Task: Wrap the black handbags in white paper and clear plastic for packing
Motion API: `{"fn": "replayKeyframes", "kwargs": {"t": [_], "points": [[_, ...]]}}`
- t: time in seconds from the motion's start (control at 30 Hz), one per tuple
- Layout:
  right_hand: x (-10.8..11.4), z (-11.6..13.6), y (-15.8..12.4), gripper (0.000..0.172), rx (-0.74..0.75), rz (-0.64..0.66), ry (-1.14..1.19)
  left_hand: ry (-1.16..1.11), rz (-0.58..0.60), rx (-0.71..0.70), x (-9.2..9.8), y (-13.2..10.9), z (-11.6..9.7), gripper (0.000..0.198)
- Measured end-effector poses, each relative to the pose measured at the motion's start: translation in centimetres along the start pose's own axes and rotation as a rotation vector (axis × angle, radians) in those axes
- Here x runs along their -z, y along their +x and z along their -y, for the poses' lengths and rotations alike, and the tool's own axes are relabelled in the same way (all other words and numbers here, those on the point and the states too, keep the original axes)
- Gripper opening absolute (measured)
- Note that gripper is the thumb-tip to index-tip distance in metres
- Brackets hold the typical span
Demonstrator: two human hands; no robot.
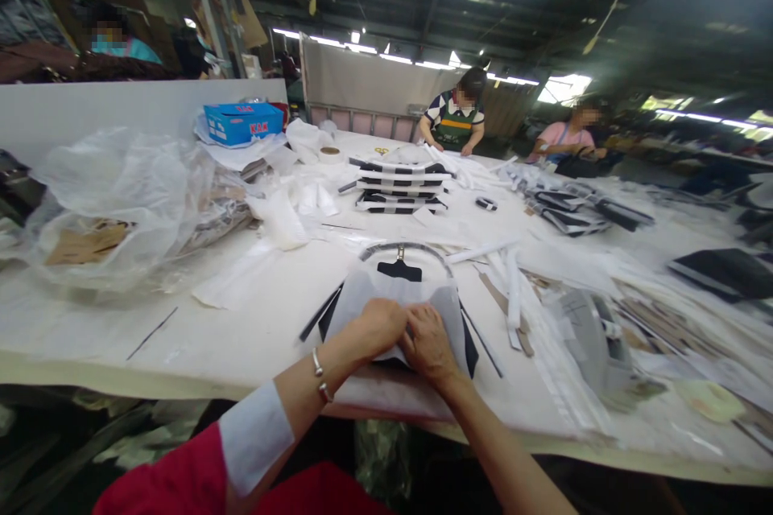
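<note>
A dark handbag lies on the table in front of me, its body mostly covered by a white wrapping sheet (pixel 356 302). The bag's curved handle (pixel 444 257) is wrapped too, and a black tag (pixel 399 269) hangs at a metal clasp below it. Dark straps (pixel 320 314) stick out at both sides. My left hand (pixel 383 326) is closed at the middle of the sheet, fingertips hidden. Right beside it, touching, my right hand (pixel 428 342) has bent fingers pressed together on the sheet. Dark bag material shows below the hands.
Behind the bag stands a stack of wrapped bags (pixel 402 189). Plastic bags (pixel 121 201) and a blue box (pixel 245 122) are at left. A tape dispenser (pixel 595 338), white strips (pixel 513 290) and more bags (pixel 564 209) lie at right. A person (pixel 456 117) works across the table.
</note>
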State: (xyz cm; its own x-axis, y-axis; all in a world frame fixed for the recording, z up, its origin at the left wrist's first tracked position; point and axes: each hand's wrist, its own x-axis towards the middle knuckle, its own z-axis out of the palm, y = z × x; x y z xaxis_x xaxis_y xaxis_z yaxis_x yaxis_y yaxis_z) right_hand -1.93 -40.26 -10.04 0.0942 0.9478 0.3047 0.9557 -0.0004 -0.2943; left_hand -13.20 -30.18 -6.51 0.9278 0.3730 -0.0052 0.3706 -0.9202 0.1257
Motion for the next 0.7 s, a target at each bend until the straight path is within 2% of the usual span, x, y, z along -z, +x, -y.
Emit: {"fn": "replayKeyframes", "kwargs": {"t": [0.13,0.33,0.53,0.7], "points": [[-0.4,-0.7,0.3,0.025,0.007,-0.051,0.051,0.006,-0.054,0.069,-0.7,1.0,0.2,0.014],[-0.3,-0.8,0.5,0.017,-0.027,-0.050,0.155,-0.001,-0.194,0.122,-1.8,-1.6,1.5,0.020],[-0.4,-1.0,0.6,0.017,-0.032,-0.054,0.180,0.010,-0.430,0.083,-3.2,-1.2,1.9,0.017],[0.1,-0.9,1.0,0.018,-0.061,-0.005,0.160,0.010,-0.431,0.126,-3.9,-0.7,2.1,0.025]]}}
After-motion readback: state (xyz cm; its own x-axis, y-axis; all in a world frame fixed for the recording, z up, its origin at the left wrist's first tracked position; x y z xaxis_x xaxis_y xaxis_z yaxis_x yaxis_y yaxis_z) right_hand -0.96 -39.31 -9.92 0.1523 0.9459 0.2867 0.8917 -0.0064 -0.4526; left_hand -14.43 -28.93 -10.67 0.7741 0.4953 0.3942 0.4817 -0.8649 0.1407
